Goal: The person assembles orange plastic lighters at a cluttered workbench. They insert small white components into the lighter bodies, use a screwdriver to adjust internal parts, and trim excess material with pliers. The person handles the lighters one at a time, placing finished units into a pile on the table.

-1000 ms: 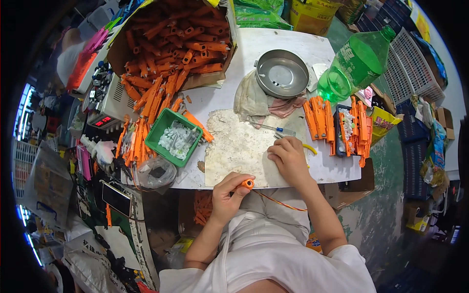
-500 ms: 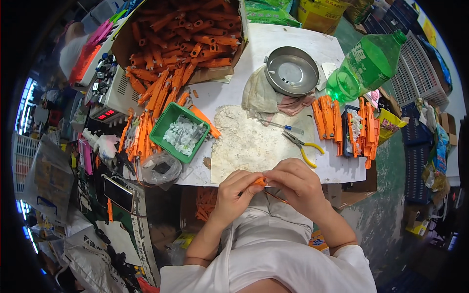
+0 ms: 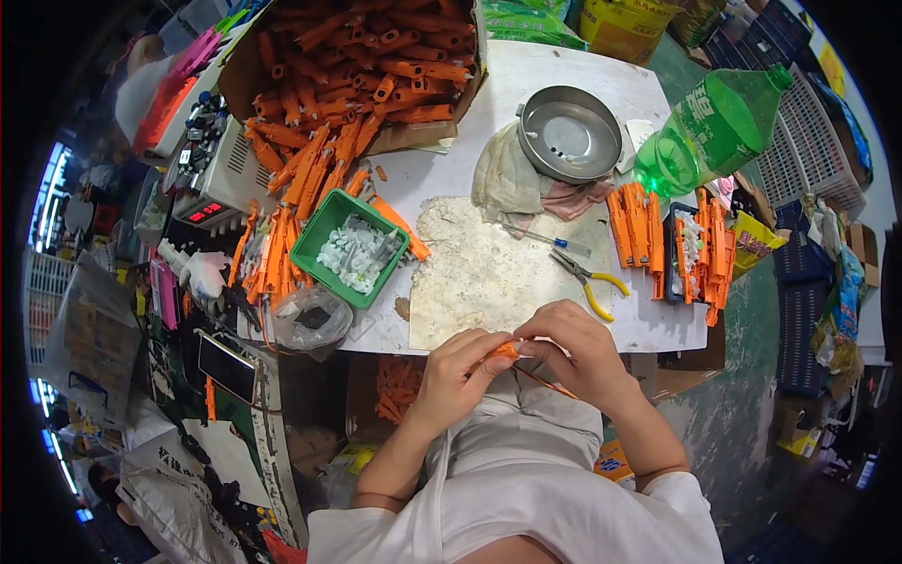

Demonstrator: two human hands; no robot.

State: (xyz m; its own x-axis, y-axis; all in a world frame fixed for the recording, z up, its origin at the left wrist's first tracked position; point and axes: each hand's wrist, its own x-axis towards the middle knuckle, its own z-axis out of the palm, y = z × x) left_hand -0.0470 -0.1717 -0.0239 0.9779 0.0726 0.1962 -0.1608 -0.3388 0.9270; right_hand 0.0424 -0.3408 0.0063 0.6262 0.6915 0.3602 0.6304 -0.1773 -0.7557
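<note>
The right hand (image 3: 584, 357) has moved off the pliers (image 3: 583, 274); it now meets the orange piece (image 3: 507, 351).

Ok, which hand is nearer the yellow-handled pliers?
The right. The right hand is just on the near side of the pliers, not touching them. The left hand is farther off, to their left and nearer the body, holding an orange piece.
</note>
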